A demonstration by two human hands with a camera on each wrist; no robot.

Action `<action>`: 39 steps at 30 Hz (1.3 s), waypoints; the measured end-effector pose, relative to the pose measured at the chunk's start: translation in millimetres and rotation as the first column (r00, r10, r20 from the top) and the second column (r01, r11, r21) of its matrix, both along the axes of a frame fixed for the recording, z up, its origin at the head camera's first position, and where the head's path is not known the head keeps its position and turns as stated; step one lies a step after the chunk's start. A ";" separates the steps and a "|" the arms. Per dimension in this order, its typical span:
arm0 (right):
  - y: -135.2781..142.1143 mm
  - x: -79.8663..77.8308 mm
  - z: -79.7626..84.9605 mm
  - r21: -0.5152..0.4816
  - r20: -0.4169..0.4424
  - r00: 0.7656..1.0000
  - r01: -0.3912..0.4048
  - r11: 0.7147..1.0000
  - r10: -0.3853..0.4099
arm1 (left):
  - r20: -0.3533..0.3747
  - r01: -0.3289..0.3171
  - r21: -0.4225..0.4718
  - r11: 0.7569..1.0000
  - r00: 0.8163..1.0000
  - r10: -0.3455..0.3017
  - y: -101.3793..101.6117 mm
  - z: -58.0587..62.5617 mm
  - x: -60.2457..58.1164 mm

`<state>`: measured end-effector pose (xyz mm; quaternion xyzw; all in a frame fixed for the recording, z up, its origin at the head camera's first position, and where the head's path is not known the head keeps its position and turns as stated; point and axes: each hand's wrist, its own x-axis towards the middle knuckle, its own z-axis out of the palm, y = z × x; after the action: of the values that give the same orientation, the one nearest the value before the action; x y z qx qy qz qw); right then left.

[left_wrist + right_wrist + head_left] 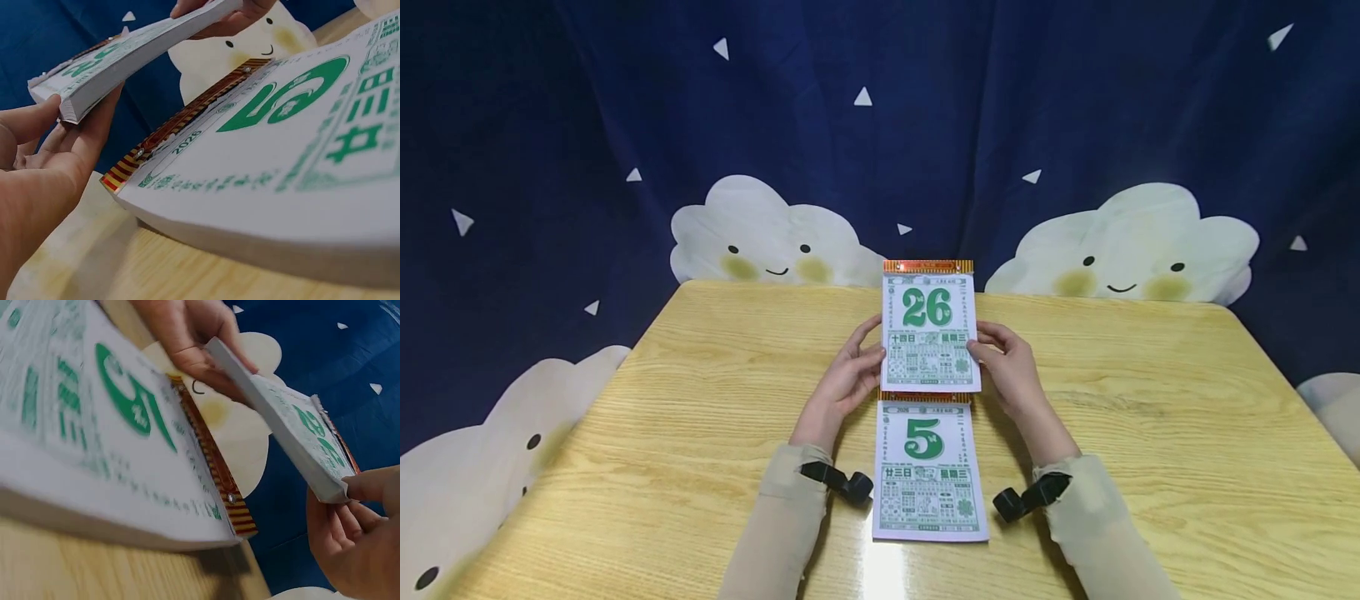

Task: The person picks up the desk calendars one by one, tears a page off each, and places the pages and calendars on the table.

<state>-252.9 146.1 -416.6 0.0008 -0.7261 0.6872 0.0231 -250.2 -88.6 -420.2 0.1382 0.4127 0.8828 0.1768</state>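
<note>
A thick tear-off calendar pad showing a green 26 is held up between both hands, tilted above the table. My left hand grips its left edge, thumb on top and fingers underneath. On the opposite edge, my right hand pinches it the same way, thumb over the printed face. Nearer to me, a second calendar pad showing a green 5 lies flat on the table. Its striped red and gold top strip is just below the held pad, which overlaps it in the head view.
The pale wooden table extends to both sides. Behind it hangs a dark blue curtain with white triangles and smiling clouds. Each wrist wears a black strap with a small camera; the left wrist camera is beside the lying pad.
</note>
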 end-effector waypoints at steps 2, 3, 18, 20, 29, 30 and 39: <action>-1.4 1.4 2.7 0.140 -0.056 0.998 0.035 0.990 -0.027 | 0.004 -0.009 0.011 1.000 1.000 0.009 0.3 -0.9 -0.3; -2.3 2.7 4.2 0.214 -0.086 0.995 0.061 0.975 -0.043 | 0.003 -0.015 0.014 1.000 1.000 0.015 0.3 -1.4 -0.5; -17.8 26.0 36.6 0.767 -0.599 0.665 0.316 0.558 0.446 | -0.013 -0.023 0.009 1.000 1.000 0.023 0.9 -2.5 -1.2; -18.3 26.4 36.0 0.799 -0.565 0.629 0.256 0.544 0.534 | -0.010 -0.024 0.011 1.000 1.000 0.024 0.7 -2.5 -1.2; -20.9 28.2 30.5 0.871 -0.472 0.571 0.181 0.458 0.672 | -0.015 -0.030 -0.004 1.000 0.999 0.030 0.1 -2.4 0.0; -21.1 28.4 30.5 0.869 -0.474 0.565 0.179 0.461 0.675 | -0.015 -0.031 -0.004 1.000 0.999 0.031 0.1 -2.4 0.1; -24.2 29.1 29.6 0.839 -0.521 0.499 0.148 0.524 0.693 | -0.005 -0.030 -0.001 1.000 1.000 0.030 -0.6 -1.8 -0.2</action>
<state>-223.8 121.8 -387.1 0.4648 -0.8356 0.1837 0.2279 -250.4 -89.2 -422.0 0.1341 0.4155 0.8848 0.1627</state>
